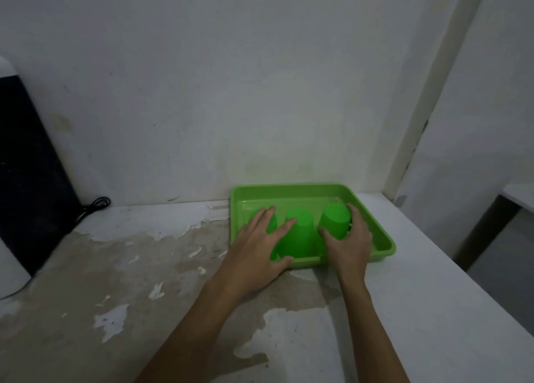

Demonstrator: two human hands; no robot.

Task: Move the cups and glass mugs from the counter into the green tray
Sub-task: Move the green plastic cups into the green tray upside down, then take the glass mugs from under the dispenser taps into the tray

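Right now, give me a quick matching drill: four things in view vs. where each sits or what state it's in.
Things:
1. right cup
2. middle cup
3. black cable
4. left hand

States:
A. coiled on the counter at the wall, far left
B. tilted, gripped by the right hand
C. fingers spread, over the tray's left part
D. upside down in the tray, between the hands

Pairs: 1-B, 2-D, 3-A, 4-C

The single head-worn view looks forward and steeply down from close above the counter (419,281), facing the white wall behind the green tray (289,193), which sits just right of frame centre with both forearms reaching in toward it from the lower edge.
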